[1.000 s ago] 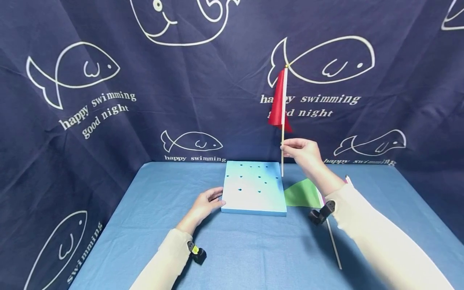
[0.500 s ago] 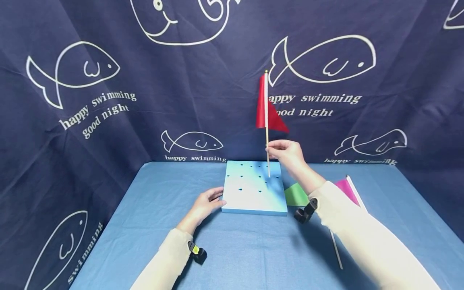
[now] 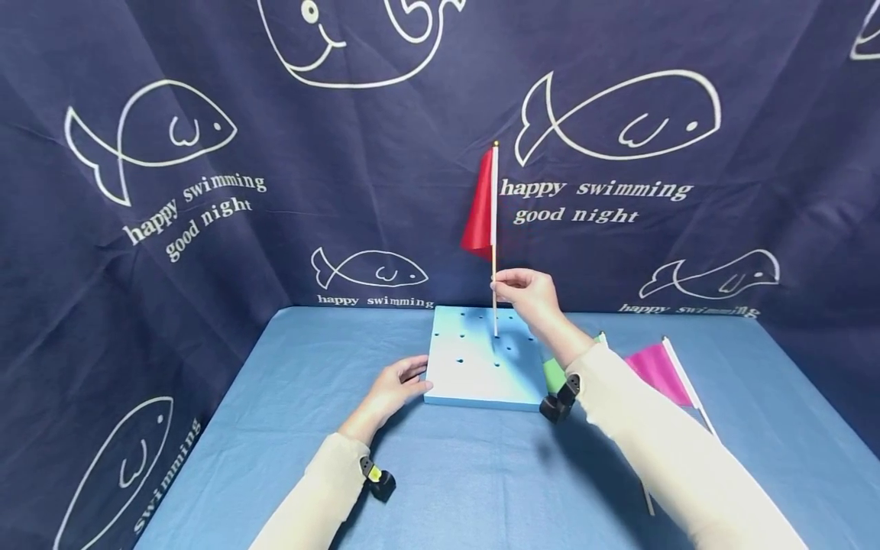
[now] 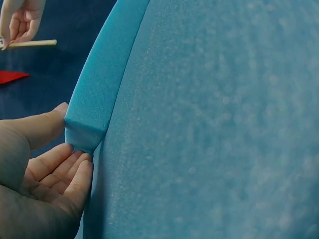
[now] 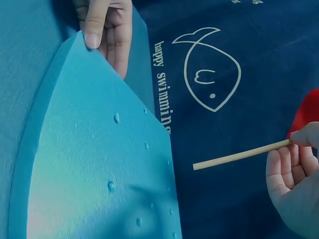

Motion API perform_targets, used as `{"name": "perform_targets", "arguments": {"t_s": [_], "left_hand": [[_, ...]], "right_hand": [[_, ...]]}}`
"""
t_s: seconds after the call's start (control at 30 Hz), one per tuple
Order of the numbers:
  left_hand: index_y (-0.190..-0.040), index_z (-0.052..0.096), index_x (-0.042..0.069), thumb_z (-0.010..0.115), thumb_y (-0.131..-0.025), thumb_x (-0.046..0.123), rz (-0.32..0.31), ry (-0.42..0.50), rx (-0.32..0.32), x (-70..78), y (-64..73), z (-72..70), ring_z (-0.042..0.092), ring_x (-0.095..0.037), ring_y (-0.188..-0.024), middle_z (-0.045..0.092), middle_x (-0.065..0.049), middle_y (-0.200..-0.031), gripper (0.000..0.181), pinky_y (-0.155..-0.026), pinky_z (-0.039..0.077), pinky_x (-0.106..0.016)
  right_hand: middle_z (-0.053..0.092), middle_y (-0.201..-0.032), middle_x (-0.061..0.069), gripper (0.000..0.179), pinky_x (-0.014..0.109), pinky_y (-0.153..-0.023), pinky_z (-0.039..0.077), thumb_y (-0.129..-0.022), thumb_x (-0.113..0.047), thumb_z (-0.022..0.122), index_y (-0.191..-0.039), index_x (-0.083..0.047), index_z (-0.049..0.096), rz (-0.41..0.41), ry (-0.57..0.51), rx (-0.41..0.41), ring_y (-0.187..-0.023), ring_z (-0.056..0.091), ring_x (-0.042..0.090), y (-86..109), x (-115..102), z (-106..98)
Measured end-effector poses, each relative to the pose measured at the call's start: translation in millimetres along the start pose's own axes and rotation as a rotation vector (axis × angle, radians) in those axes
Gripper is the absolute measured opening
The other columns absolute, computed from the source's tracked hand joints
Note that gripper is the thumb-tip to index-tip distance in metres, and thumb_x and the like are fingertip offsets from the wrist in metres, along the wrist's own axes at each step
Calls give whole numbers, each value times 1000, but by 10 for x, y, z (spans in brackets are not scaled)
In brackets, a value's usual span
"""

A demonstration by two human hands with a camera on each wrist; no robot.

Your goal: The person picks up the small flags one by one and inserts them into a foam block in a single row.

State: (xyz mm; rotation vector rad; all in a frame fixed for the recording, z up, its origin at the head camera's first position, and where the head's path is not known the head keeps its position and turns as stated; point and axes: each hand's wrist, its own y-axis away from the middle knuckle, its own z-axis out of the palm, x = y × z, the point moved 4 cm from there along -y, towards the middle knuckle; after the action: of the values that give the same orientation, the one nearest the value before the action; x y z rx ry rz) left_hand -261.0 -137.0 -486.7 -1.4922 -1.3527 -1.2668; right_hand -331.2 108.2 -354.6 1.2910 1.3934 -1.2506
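My right hand [image 3: 531, 296] pinches the wooden stick of a red flag [image 3: 481, 208] between thumb and fingers. The flag stands upright over the board in the head view. In the right wrist view the stick's bare lower end [image 5: 214, 163] is apart from the board. The light-blue foam board [image 3: 477, 383] lies on the table, its top dotted with several small holes. At its left edge, near the front corner, my left hand [image 3: 392, 391] holds it, thumb [image 5: 92, 40] on top and fingers [image 4: 79, 181] against the side.
A green flag [image 3: 554, 376] lies right of the board, partly hidden under my right forearm. Beside it lies a magenta flag [image 3: 658, 373], its stick running toward the sleeve. A dark blue curtain [image 3: 385, 176] with white fish drawings hangs behind the blue-covered table [image 3: 440, 489].
My right hand has carried the red flag leftward, from beyond the board's right edge to over its holes. The flag's tip is lower now. My left hand has stayed at the board's edge.
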Motion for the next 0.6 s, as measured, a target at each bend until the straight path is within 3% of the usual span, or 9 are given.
{"name": "perform_targets", "arguments": {"t_s": [0.2, 0.4, 0.6], "left_hand": [[-136, 52, 0, 71, -88, 10, 7, -25, -2, 14, 5, -4, 50, -32, -130, 55, -20, -137, 53, -108, 46, -36], [-137, 52, 0, 71, -88, 9, 9, -20, -13, -5, -4, 9, 50, -33, -131, 54, -21, -138, 53, -109, 46, -36], [-137, 52, -1, 71, -88, 9, 14, -21, -17, -11, -11, 6, 50, -33, -131, 54, -21, -138, 53, -108, 47, -35]], "right_hand": [[65, -71, -12, 27, 25, -75, 62, -87, -4, 69, -110, 9, 67, 1, -23, 13, -67, 69, 9, -46, 69, 113], [68, -75, -4, 23, 21, -72, 61, -86, -5, 70, -105, 7, 70, -25, -20, 45, -64, 66, 7, -56, 153, 206], [68, -76, -4, 20, 25, -75, 61, -86, -6, 71, -103, 4, 72, -30, -6, 58, -68, 67, 11, -107, 206, 306]]}}
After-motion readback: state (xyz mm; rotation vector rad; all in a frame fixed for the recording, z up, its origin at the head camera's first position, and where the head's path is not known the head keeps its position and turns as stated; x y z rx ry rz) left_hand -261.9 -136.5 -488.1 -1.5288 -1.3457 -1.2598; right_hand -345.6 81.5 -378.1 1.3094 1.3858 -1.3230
